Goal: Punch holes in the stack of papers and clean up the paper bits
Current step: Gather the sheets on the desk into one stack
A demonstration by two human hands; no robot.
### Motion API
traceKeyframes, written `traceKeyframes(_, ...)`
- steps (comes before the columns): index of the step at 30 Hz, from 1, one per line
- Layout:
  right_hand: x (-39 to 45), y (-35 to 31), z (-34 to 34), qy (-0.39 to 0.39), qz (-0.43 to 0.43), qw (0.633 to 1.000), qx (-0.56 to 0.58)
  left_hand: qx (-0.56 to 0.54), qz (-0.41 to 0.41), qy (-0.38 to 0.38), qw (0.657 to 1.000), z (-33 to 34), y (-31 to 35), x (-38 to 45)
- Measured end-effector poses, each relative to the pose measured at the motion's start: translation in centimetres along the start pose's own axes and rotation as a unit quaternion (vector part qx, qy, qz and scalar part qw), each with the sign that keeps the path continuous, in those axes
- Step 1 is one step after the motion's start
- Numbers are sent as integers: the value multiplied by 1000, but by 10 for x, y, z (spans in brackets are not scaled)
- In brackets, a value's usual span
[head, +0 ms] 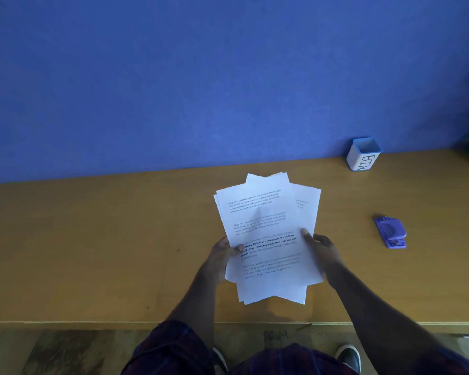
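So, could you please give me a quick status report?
Left hand and right hand grip the uneven papers. Hole punch untouched, right. Nothing in the way.

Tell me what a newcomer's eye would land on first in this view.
First, the fanned, uneven stack of white printed paper sheets at the centre, gripped on either side by the left hand and the right hand above the brown wooden desk. Next, the small purple plastic hole punch lying on the desk to the right, and the white square cup with a blue rim marked BIN against the blue wall.
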State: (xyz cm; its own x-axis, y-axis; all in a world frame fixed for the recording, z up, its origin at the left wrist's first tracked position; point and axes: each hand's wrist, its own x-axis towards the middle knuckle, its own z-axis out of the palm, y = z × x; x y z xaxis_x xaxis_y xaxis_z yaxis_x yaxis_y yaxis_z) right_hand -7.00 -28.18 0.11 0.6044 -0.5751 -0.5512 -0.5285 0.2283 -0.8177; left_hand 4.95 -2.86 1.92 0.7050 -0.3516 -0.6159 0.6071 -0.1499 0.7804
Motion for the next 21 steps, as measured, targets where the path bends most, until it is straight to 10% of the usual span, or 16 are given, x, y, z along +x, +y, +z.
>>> traceKeyframes(5, -7, -29, 0, -138, -82, 973, 167, 33, 10, -63, 997, -7, 9, 0)
traceKeyframes(21, -9, -91, 14, -236, -156, 953, 107, 26, 140, -77, 987, 27, 79, 1)
